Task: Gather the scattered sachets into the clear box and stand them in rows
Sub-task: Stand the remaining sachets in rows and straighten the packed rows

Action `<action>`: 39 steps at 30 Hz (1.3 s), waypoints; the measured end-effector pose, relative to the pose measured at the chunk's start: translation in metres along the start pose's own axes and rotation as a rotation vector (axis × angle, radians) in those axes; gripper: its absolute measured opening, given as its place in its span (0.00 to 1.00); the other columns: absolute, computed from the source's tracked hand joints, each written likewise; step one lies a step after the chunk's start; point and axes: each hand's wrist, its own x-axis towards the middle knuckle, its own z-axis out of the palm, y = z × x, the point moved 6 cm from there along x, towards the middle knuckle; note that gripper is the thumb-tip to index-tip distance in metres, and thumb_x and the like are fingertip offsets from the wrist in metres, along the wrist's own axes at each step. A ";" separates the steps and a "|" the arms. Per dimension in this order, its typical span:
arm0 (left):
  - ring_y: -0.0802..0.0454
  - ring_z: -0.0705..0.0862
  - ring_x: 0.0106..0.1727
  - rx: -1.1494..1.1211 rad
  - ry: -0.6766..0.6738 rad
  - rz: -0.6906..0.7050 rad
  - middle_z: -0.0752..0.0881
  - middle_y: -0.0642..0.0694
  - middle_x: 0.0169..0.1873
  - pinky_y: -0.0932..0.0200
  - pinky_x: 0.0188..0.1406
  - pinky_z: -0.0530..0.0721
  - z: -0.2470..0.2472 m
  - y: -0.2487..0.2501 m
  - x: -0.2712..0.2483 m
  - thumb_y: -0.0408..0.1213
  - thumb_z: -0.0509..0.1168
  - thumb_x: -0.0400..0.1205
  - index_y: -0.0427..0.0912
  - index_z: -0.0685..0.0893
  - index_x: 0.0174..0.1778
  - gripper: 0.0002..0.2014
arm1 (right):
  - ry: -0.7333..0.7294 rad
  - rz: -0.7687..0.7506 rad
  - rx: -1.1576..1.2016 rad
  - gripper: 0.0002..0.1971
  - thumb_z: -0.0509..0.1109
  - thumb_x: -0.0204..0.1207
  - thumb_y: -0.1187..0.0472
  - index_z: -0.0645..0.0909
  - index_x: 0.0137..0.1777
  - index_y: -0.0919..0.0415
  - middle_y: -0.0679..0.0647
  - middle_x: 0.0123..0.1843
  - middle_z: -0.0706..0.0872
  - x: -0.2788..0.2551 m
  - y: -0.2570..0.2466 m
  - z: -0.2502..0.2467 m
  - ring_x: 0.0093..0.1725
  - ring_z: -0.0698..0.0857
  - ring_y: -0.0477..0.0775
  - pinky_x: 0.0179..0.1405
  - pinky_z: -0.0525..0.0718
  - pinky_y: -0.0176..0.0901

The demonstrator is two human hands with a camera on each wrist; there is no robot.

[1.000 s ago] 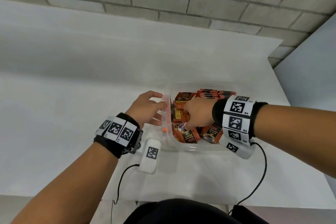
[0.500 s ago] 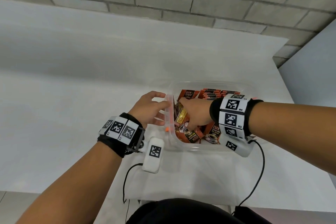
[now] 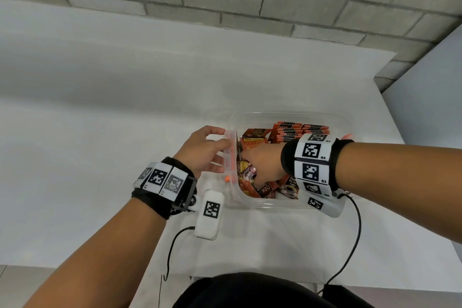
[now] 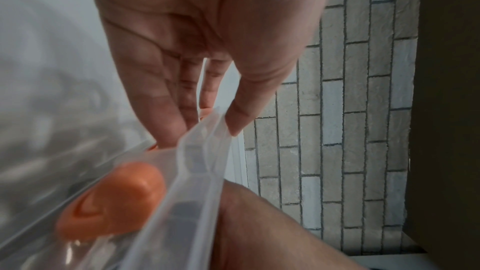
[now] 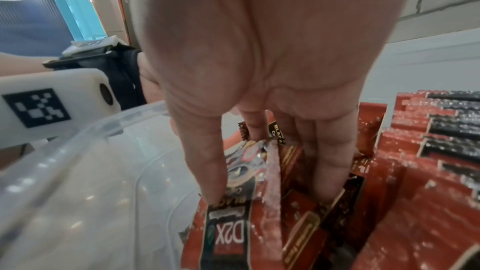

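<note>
The clear box (image 3: pixel 287 115) sits on the white table with red and black sachets inside. My left hand (image 3: pixel 205 150) pinches the box's left rim (image 4: pixel 202 151), thumb on one side and fingers on the other. My right hand (image 3: pixel 262 162) reaches down into the box near its left wall. Its thumb (image 5: pixel 207 171) and fingers (image 5: pixel 330 161) straddle a bunch of upright sachets (image 5: pixel 270 182) and squeeze them. Loose sachets (image 3: pixel 265 189) lie tilted in the near corner. Neat rows of sachets (image 3: pixel 295 130) stand at the far side.
Orange latches (image 3: pixel 227 179) sit on the box's sides, one close under my left palm (image 4: pixel 114 198). Cables from the wrist cameras trail over the table's near edge (image 3: pixel 250 275). A brick wall (image 3: pixel 250 2) stands behind the table, and the table's right edge (image 3: pixel 392 117) lies just past the box.
My right hand has shifted slightly toward the box's left wall among the sachets there. The left hand has stayed on the rim.
</note>
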 end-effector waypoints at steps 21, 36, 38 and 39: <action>0.51 0.84 0.48 0.112 0.140 0.190 0.84 0.45 0.54 0.58 0.35 0.81 -0.018 0.016 -0.012 0.45 0.69 0.81 0.51 0.79 0.64 0.16 | 0.195 -0.127 0.455 0.10 0.73 0.75 0.58 0.73 0.48 0.53 0.50 0.44 0.83 -0.049 0.036 -0.037 0.41 0.82 0.53 0.45 0.82 0.49; 0.35 0.87 0.58 -0.195 -0.558 0.116 0.87 0.37 0.58 0.37 0.47 0.88 0.108 0.064 -0.037 0.59 0.82 0.58 0.45 0.81 0.66 0.42 | 0.537 -0.322 1.049 0.16 0.72 0.74 0.70 0.77 0.61 0.61 0.58 0.56 0.88 -0.115 0.089 -0.047 0.55 0.88 0.58 0.61 0.83 0.61; 0.33 0.88 0.54 -0.247 -0.608 0.073 0.88 0.34 0.55 0.38 0.46 0.89 0.126 0.058 -0.038 0.54 0.80 0.65 0.45 0.84 0.62 0.31 | 0.522 -0.328 1.058 0.16 0.72 0.74 0.70 0.76 0.61 0.61 0.59 0.55 0.88 -0.114 0.092 -0.040 0.55 0.88 0.60 0.61 0.83 0.62; 0.32 0.88 0.51 -0.263 -0.615 0.058 0.88 0.33 0.53 0.39 0.45 0.89 0.133 0.056 -0.039 0.51 0.77 0.70 0.44 0.85 0.61 0.25 | 0.514 -0.326 1.064 0.16 0.72 0.75 0.70 0.76 0.61 0.60 0.59 0.54 0.88 -0.114 0.095 -0.037 0.54 0.88 0.60 0.61 0.84 0.61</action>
